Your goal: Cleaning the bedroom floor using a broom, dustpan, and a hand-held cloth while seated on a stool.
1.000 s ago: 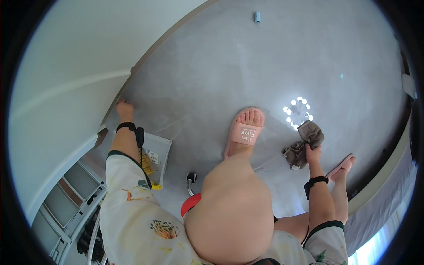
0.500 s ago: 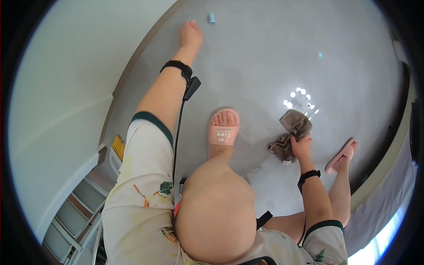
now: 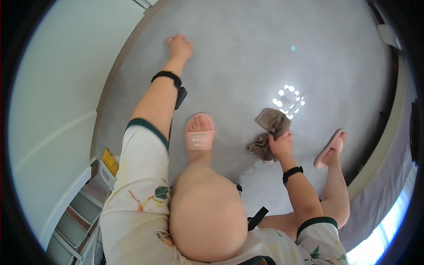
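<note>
Stretched far forward near the left wall, my left hand (image 3: 179, 47) has its fingers curled in, slightly blurred by motion. Whatever lies inside them is hidden. My right hand (image 3: 282, 143) is closed on a bunched grey-brown cloth (image 3: 272, 121), low over the floor between my two feet. One part of the cloth sticks out beyond the fingers, and another hangs crumpled to the left of the hand, with a small pale tag at its edge.
My bent knee (image 3: 208, 212) fills the lower middle, above a pink slipper (image 3: 198, 140). The other slipper (image 3: 330, 149) is at right. A yellow-bristled brush (image 3: 110, 161) and a white slatted rack (image 3: 79, 221) stand at left. Lamp reflections shine on the grey floor (image 3: 229, 66).
The view has shifted. My left hand has drawn back slightly, and the small light-blue cylinder that lay beside it is no longer visible on the floor. My right hand still grips the cloth.
</note>
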Tool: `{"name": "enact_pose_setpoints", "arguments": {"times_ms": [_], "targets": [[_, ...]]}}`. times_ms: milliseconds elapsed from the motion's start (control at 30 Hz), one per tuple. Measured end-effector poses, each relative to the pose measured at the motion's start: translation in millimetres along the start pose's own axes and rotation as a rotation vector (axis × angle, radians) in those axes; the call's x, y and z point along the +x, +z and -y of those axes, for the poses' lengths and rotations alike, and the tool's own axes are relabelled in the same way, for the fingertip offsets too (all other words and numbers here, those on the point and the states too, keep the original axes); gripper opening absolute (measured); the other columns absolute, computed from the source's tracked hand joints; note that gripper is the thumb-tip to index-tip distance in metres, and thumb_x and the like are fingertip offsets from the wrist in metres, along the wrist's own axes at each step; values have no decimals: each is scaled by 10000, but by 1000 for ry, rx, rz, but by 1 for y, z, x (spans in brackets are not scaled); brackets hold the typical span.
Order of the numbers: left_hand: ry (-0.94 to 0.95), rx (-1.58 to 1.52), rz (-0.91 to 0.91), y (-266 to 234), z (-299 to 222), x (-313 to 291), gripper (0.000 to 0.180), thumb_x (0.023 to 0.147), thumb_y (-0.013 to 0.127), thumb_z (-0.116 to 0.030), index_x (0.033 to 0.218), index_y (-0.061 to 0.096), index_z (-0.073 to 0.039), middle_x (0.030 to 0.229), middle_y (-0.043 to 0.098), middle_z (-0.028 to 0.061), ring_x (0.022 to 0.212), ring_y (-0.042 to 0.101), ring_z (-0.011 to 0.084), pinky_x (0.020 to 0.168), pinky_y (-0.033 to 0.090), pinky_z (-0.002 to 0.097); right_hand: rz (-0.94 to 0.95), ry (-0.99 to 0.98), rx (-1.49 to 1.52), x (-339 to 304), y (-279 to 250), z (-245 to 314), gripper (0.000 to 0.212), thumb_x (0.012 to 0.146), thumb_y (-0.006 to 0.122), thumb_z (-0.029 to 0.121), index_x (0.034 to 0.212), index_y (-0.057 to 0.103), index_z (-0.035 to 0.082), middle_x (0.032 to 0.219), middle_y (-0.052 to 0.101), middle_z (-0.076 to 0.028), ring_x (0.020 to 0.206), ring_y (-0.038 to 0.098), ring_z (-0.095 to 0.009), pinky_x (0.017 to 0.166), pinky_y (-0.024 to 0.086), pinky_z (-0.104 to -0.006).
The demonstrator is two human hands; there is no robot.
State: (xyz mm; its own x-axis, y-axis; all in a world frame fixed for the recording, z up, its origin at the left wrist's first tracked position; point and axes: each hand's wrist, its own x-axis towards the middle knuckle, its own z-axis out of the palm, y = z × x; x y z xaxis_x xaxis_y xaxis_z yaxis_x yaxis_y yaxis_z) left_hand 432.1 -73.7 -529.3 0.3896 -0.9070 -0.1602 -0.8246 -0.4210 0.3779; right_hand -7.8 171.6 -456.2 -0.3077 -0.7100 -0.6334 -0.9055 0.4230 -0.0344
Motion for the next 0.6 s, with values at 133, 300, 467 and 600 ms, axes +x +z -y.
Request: {"name": "enact_pose_setpoints", "arguments": {"times_ms": [133,300,467,600], "targets": [[-153,-410,24,0,69,-44,317,823,633,-187,1121,620,-80,961,650,89,824,620,265,728,509,407,13,-31,34,0,11,10,937,780,683,416,1394,177,-78,1245,391,-266,1065,534,-425,900,467,-455],[-721,-1407,318,-29,30,-163,139,902,624,-154,1024,611,-88,865,606,18,690,560,117,547,458,234,-46,37,129,-2,-3,-14,868,782,702,322,1385,188,-33,1243,387,-291,1087,518,-447,923,458,-464],[-869,-1722,507,-71,67,-246,152,888,643,-139,1018,600,-73,894,614,40,715,577,112,530,458,200,19,-114,90,-17,4,-18,779,795,680,260,1396,247,21,1255,417,-257,1112,522,-425,917,458,-475],[-778,-1688,315,-99,55,-290,186,888,629,-99,1053,584,-25,903,629,74,714,592,137,549,495,218,42,-227,-27,-47,19,-18,802,796,682,260,1429,228,71,1295,386,-206,1122,479,-415,933,458,-458]]}}
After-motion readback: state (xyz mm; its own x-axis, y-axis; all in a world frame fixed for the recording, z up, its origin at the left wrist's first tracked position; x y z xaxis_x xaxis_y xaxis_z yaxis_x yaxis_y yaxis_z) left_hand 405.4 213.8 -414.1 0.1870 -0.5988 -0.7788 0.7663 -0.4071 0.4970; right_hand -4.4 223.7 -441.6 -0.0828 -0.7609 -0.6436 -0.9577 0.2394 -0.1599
